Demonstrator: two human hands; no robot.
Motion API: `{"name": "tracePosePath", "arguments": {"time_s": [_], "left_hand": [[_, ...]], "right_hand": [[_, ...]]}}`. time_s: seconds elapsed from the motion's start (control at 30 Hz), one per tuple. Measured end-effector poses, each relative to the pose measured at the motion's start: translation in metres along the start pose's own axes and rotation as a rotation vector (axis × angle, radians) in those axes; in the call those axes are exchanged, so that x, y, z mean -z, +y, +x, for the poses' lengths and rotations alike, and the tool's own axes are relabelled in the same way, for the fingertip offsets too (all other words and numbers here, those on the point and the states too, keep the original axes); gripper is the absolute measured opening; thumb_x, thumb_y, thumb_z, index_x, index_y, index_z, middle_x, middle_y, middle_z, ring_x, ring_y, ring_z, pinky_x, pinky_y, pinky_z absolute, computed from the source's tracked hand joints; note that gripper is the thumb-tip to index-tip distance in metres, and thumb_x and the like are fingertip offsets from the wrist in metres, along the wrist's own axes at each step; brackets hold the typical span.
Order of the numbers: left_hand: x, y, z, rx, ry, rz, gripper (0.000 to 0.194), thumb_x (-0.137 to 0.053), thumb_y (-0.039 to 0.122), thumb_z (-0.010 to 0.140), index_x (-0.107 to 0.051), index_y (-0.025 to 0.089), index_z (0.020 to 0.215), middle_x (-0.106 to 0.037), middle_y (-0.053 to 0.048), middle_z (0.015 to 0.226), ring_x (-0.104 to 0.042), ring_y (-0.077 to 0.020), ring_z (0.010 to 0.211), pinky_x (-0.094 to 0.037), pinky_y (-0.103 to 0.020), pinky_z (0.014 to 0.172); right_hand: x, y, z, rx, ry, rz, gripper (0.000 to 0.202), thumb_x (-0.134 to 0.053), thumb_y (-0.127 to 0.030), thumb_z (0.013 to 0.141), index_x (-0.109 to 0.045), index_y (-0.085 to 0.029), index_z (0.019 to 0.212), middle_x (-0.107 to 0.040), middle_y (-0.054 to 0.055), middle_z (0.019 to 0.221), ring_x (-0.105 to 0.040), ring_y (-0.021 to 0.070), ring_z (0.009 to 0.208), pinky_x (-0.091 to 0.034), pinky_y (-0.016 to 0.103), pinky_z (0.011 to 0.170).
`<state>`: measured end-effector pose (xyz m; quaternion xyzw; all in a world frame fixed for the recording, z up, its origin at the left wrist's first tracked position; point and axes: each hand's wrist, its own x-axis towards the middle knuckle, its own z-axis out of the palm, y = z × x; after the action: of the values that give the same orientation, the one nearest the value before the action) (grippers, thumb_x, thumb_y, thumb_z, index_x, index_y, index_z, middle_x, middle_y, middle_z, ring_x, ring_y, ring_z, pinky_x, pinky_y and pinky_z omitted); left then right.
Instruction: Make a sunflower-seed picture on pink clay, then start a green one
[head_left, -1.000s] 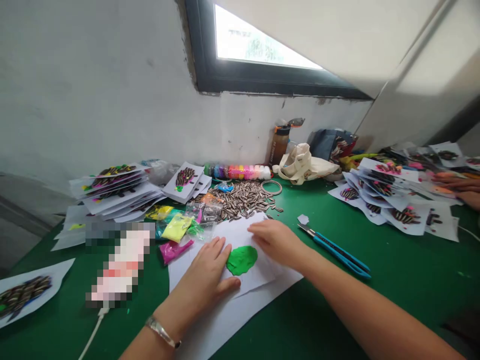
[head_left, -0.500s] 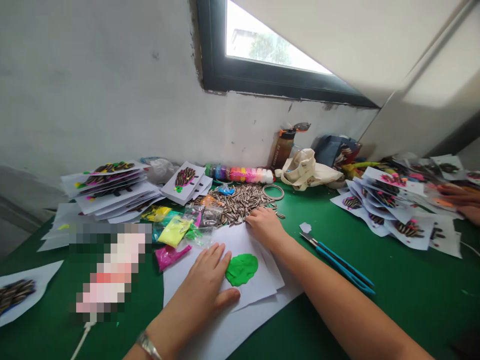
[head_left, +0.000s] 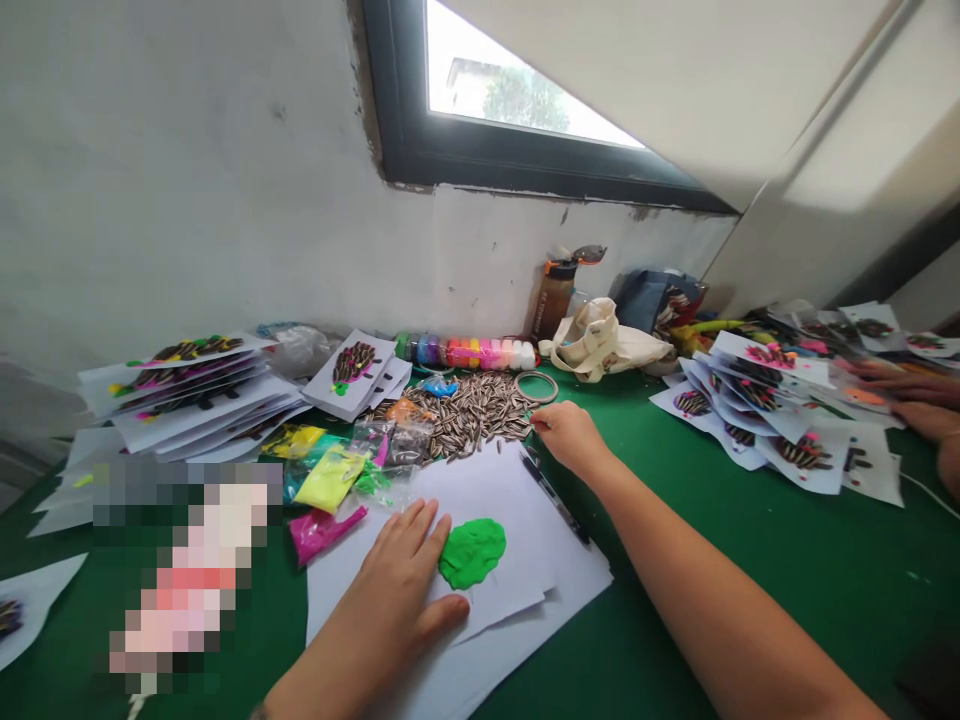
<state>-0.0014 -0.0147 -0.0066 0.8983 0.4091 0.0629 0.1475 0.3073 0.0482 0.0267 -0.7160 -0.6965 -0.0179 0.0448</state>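
My left hand (head_left: pixel 401 570) lies flat on a sheet of white paper (head_left: pixel 480 490), fingers outstretched, its forefinger beside a flattened patch of green clay (head_left: pixel 472 553). My right hand (head_left: pixel 574 435) reaches to the right edge of a pile of striped sunflower seeds (head_left: pixel 480 412). Its fingertips are drawn together there, and whatever they pinch is too small to make out. Between that wrist and the clay, a black pen (head_left: pixel 556 497) rests across the paper. A grey ring (head_left: pixel 535 387) lies just beyond the right fingers.
Bagged clay (head_left: pixel 330 478) sits left of the paper. Stacked seed pictures stand left (head_left: pixel 202 385) and right (head_left: pixel 757 400). Behind are clay tubs (head_left: pixel 480 352), a bottle (head_left: pixel 553 300) and a cloth bag (head_left: pixel 604 340). Another person's hand (head_left: pixel 915 400) is at far right.
My right hand has moved right from the paper's top edge to the side of the seed pile, uncovering the pen. The blue-handled tool is now out of sight. My left hand stays flat.
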Motion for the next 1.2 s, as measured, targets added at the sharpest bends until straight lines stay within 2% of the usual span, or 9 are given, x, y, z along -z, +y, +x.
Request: {"name": "tracePosePath", "arguments": {"time_s": [0.17,0.4,0.5,0.6,0.73,0.87,1.0,1.2], "left_hand": [[0.003,0.002,0.001,0.031,-0.075,0.013,0.070,-0.064,0.044,0.083,-0.043,0.019,0.145,-0.030,-0.016,0.155,-0.029,-0.0374,0.142,-0.027,-0.057,0.114],[0.005,0.005,-0.001,0.029,-0.057,-0.030,0.070,-0.066,0.043,0.082,-0.044,0.021,0.144,-0.032,-0.014,0.154,-0.028,-0.0364,0.142,-0.027,-0.057,0.114],[0.002,0.003,-0.001,0.011,-0.025,-0.022,0.071,-0.068,0.043,0.080,-0.044,0.022,0.144,-0.032,-0.014,0.154,-0.030,-0.0362,0.141,-0.028,-0.057,0.114],[-0.001,0.002,-0.002,-0.009,-0.008,-0.001,0.071,-0.068,0.043,0.080,-0.044,0.021,0.144,-0.033,-0.015,0.153,-0.031,-0.0359,0.141,-0.029,-0.058,0.113],[0.000,0.003,-0.003,-0.013,-0.007,0.009,0.072,-0.066,0.045,0.082,-0.042,0.022,0.145,-0.031,-0.014,0.154,-0.028,-0.0340,0.142,-0.028,-0.056,0.114],[0.002,0.005,-0.002,0.013,-0.052,-0.004,0.074,-0.067,0.045,0.081,-0.041,0.021,0.145,-0.029,-0.013,0.155,-0.026,-0.0334,0.143,-0.027,-0.055,0.116],[0.003,0.007,-0.002,0.023,-0.048,-0.029,0.075,-0.069,0.044,0.080,-0.041,0.021,0.145,-0.029,-0.013,0.155,-0.025,-0.0334,0.144,-0.026,-0.056,0.116],[0.013,0.012,0.000,0.065,-0.143,-0.043,0.074,-0.067,0.043,0.082,-0.040,0.018,0.146,-0.025,-0.014,0.156,-0.021,-0.0332,0.145,-0.023,-0.055,0.117]], "right_hand": [[-0.004,-0.006,0.002,0.038,-0.010,-0.030,0.030,-0.048,-0.020,0.090,-0.075,-0.026,0.104,-0.073,0.006,0.102,-0.060,0.0216,0.099,-0.040,0.029,0.079],[-0.003,-0.007,0.009,0.110,-0.008,-0.047,0.027,-0.048,-0.019,0.091,-0.075,-0.023,0.092,-0.072,0.008,0.093,-0.060,0.0222,0.094,-0.037,0.029,0.073],[0.000,-0.019,0.014,0.147,0.012,-0.039,0.026,-0.047,-0.020,0.092,-0.073,-0.021,0.094,-0.070,0.008,0.095,-0.059,0.0211,0.092,-0.036,0.029,0.073],[0.002,-0.040,0.019,0.242,0.006,-0.018,0.022,-0.049,-0.020,0.091,-0.071,-0.023,0.094,-0.069,0.005,0.098,-0.058,0.0182,0.093,-0.035,0.027,0.076],[0.001,-0.063,0.023,0.304,-0.008,-0.022,0.021,-0.048,-0.019,0.092,-0.069,-0.022,0.093,-0.067,0.007,0.099,-0.056,0.0204,0.096,-0.034,0.030,0.077],[0.000,-0.069,0.025,0.353,-0.026,-0.048,0.021,-0.049,-0.018,0.091,-0.067,-0.023,0.099,-0.067,0.008,0.103,-0.054,0.0222,0.101,-0.032,0.032,0.079],[-0.005,-0.070,0.027,0.395,-0.046,-0.088,0.018,-0.051,-0.021,0.092,-0.068,-0.022,0.096,-0.066,0.008,0.103,-0.054,0.0226,0.101,-0.032,0.034,0.080],[-0.004,-0.075,0.026,0.458,-0.060,-0.122,0.021,-0.048,-0.022,0.094,-0.069,-0.019,0.094,-0.065,0.011,0.103,-0.054,0.0229,0.099,-0.031,0.034,0.079]]}}
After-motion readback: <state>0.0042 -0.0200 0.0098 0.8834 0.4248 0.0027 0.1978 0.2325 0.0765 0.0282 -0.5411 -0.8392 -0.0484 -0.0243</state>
